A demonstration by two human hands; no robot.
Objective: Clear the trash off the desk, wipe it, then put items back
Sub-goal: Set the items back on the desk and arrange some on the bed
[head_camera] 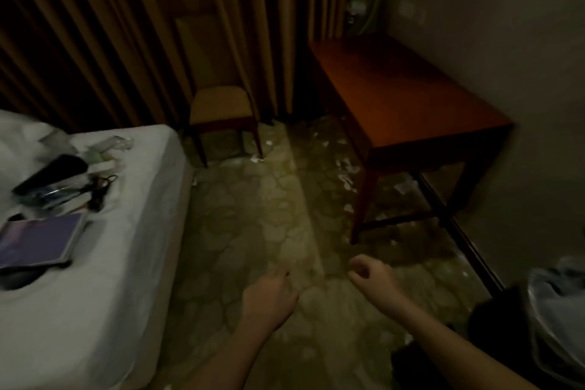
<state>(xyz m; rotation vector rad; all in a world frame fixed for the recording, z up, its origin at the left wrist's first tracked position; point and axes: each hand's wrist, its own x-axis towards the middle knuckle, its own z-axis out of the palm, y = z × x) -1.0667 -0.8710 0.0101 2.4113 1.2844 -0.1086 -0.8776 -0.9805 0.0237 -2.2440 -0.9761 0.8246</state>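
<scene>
Bed point(95, 263), left of the desk point(411, 95): holds loose items point(53, 193); paper scraps point(345, 174) lie under the desk. My left hand point(269, 294) and right hand point(370, 275), short of the desk, hang slack, holding nothing. I'd wipe its top end to end before returning items.

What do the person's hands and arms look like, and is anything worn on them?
Both are bare. The left hand and right hand have no gloves, and I see no ring, watch or bracelet. The left forearm and right forearm show no sleeve. The picture is dim, so small items could escape.
</scene>
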